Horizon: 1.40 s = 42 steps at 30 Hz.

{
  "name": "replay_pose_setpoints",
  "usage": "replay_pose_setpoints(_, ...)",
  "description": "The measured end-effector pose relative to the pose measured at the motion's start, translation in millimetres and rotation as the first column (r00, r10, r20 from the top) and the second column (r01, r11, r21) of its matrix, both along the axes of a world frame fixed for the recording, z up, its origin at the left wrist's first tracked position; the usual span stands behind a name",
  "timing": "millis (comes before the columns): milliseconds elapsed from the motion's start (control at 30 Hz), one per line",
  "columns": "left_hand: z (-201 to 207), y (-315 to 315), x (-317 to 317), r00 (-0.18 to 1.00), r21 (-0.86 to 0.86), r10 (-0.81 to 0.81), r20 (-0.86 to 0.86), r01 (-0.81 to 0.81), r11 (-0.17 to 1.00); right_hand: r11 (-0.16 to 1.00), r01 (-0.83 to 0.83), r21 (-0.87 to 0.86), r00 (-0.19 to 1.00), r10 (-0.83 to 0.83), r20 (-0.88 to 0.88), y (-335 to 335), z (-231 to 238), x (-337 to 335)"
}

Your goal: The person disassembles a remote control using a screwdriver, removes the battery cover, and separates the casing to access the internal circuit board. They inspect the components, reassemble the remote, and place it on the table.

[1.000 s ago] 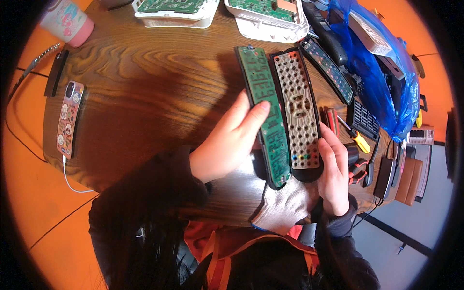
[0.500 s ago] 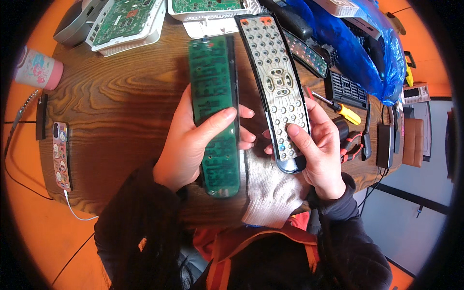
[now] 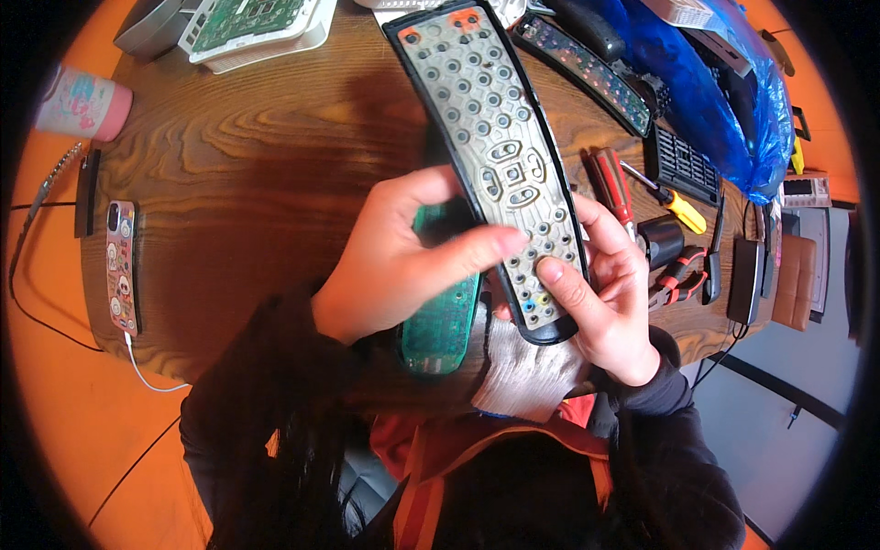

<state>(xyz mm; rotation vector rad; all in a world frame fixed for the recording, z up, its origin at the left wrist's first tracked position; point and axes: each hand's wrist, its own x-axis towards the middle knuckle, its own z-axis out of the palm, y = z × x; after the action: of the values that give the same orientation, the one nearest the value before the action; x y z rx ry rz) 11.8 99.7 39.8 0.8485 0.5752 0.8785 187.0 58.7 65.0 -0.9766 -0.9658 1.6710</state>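
The open half of a remote control [image 3: 513, 197], a black shell with a pale rubber keypad in it, is tilted up in front of me. Its lower end sits in my right hand [image 3: 610, 298], thumb pressing on the keypad. My left hand [image 3: 394, 252] closes on the shell's left edge, thumb across the keys and fingers hidden behind. Below it, partly covered by the shell and my left hand, is a long green circuit board [image 3: 440, 330]. A pale ribbed cloth [image 3: 527, 371] lies by the table's near edge.
On the right are a red-handled tool [image 3: 610, 188], a yellow-handled screwdriver [image 3: 680, 209], red-and-black pliers [image 3: 680, 277] and a blue plastic bag [image 3: 706, 119]. Another opened remote [image 3: 587, 73] and a white-cased circuit board [image 3: 257, 32] lie at the back. A phone [image 3: 122, 266] and pink cup [image 3: 87, 103] are left.
My left hand has let go of the green circuit board, which now lies lower, and taken hold of the remote shell. The shell has come left and nearer, over the board.
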Motion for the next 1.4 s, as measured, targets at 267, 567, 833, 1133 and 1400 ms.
replay_pose_setpoints(267, -9, -9, 7, 0.969, 0.277, 0.097, -0.228, -0.031, 0.960, 0.999, 0.009, -0.046, 0.995, -0.005, 0.104, -2, -8, 0)
replay_pose_setpoints(567, -5, -9, 4, 0.976, 0.251, 0.041, -0.215, 0.015, 0.968, 0.999, 0.012, 0.040, 0.988, -0.018, 0.155, -5, -9, -3)
replay_pose_setpoints(833, -6, -9, 5, 0.985, 0.196, 0.017, -0.169, 0.016, 0.981, 0.997, -0.021, 0.078, 0.982, 0.006, 0.186, -2, -12, -2)
replay_pose_setpoints(1133, -8, -11, 7, 0.982, 0.208, -0.016, -0.191, 0.056, 0.976, 0.989, -0.013, 0.149, 0.940, -0.039, 0.339, -2, -17, -2)
replay_pose_setpoints(1400, -4, -4, 2, 0.987, -0.014, 0.129, -0.096, -0.131, 0.991, 0.993, -0.034, -0.111, 0.994, 0.045, 0.099, -2, -1, 3)
